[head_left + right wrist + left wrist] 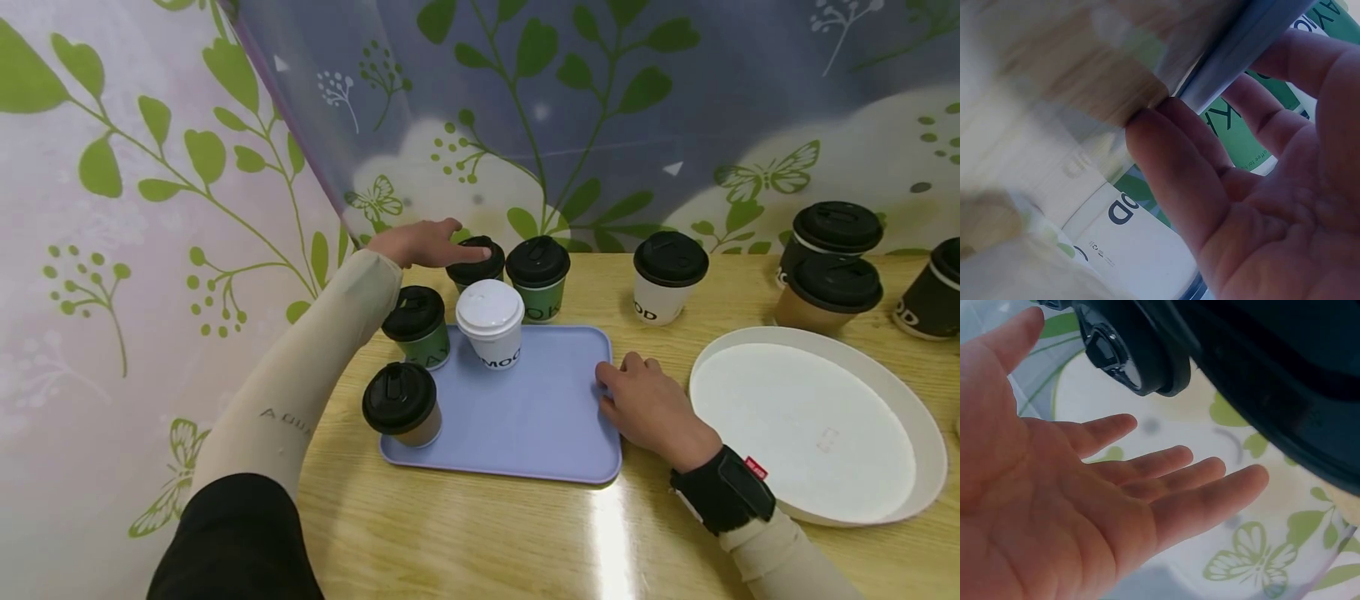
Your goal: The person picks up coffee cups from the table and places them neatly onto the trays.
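On the lilac tray [540,417] stand a white cup with a white lid [491,321], a green cup with a black lid [417,325] at the left edge, and a brown black-lidded cup [401,404] at the front left corner. Behind the tray are another green cup [542,279] and a further black-lidded cup [474,262]. Over that last lid reaches my left hand [427,243], fingers extended and palm bare [1072,512]; whether it touches cannot be told. My right hand [648,404] grips the tray's right rim, its fingers [1172,169] bent at the edge.
Right of the tray lies a round white tray [795,417] with a raised rim. A white black-lidded cup [663,283] stands behind, with a brown cup [821,304] and black cups [933,292] farther right. Patterned cloth walls [600,125] rise at the back and left.
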Demonstrator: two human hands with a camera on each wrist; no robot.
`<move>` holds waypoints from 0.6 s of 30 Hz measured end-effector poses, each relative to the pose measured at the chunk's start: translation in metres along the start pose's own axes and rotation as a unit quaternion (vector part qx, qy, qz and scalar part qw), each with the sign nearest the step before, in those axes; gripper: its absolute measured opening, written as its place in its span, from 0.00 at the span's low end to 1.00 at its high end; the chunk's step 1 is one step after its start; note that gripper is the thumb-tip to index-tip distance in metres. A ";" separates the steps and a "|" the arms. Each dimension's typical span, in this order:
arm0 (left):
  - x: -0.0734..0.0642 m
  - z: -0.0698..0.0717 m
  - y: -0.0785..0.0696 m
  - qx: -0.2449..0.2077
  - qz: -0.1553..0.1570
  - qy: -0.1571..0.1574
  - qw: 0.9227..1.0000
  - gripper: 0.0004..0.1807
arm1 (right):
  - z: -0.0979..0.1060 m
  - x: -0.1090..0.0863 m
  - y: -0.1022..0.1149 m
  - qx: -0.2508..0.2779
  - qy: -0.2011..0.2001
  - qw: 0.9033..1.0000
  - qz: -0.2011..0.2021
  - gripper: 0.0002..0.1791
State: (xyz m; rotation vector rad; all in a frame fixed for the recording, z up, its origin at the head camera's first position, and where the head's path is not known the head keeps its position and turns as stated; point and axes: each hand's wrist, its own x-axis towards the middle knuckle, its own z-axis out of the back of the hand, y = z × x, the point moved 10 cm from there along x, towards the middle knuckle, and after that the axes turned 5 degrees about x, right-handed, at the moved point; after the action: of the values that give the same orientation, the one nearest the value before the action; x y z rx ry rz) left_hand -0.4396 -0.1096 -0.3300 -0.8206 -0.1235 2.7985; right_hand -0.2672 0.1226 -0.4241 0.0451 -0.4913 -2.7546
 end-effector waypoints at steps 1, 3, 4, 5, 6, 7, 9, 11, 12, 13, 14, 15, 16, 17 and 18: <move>0.001 -0.002 0.001 -0.012 0.002 0.004 1.000 0.56 | 0.000 0.000 0.000 0.000 0.000 1.000 0.000 0.08; 0.003 -0.005 0.002 -0.033 0.003 0.012 0.999 0.57 | 0.000 0.000 0.000 0.000 0.000 1.000 -0.001 0.08; 0.004 -0.006 0.002 -0.041 0.002 0.016 0.999 0.57 | 0.000 0.000 0.000 0.000 0.000 1.000 -0.001 0.08; 0.005 -0.007 0.002 -0.047 0.002 0.018 0.999 0.57 | 0.000 0.000 0.000 -0.001 0.000 1.000 -0.001 0.08; 0.006 -0.007 0.001 -0.051 0.001 0.021 0.998 0.57 | 0.000 0.000 0.000 -0.001 0.000 1.000 -0.001 0.08; 0.007 -0.008 0.000 -0.054 -0.001 0.022 0.998 0.57 | 0.000 0.000 0.000 -0.002 0.000 1.000 0.000 0.08; 0.009 -0.009 -0.001 -0.056 -0.005 0.025 0.998 0.57 | 0.000 0.000 0.000 -0.003 0.000 1.000 0.000 0.08; 0.012 -0.010 -0.003 -0.056 -0.009 0.026 0.998 0.57 | 0.000 0.000 0.000 -0.004 -0.001 1.000 0.000 0.08; 0.013 -0.010 -0.005 -0.056 -0.012 0.025 0.998 0.57 | 0.000 0.000 0.000 -0.003 -0.001 1.000 0.000 0.08; 0.014 -0.011 -0.005 -0.054 -0.014 0.024 0.998 0.57 | 0.000 0.000 0.000 -0.003 -0.001 1.000 0.000 0.08; 0.015 -0.011 -0.006 -0.053 -0.015 0.024 0.998 0.57 | 0.000 -0.001 0.000 -0.002 -0.001 1.000 0.000 0.08; 0.017 -0.011 -0.007 -0.051 -0.016 0.022 0.998 0.56 | 0.000 -0.001 0.000 -0.001 -0.002 1.000 0.000 0.08; 0.018 -0.011 -0.007 -0.048 -0.015 0.020 0.999 0.56 | 0.000 -0.001 0.000 -0.001 -0.002 1.000 0.000 0.08; 0.019 -0.011 -0.008 -0.046 -0.015 0.017 0.999 0.56 | 0.000 -0.001 0.000 0.000 -0.002 1.000 0.000 0.08; 0.019 -0.011 -0.008 -0.044 -0.015 0.017 0.999 0.56 | 0.000 -0.001 0.000 0.001 -0.002 1.000 0.001 0.08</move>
State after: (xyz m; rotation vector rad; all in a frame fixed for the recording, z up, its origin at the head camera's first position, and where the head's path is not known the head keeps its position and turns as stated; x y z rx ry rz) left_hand -0.4476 -0.0967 -0.3485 -0.8787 -0.2541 2.7667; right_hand -0.2666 0.1224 -0.4240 0.0395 -0.4941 -2.7539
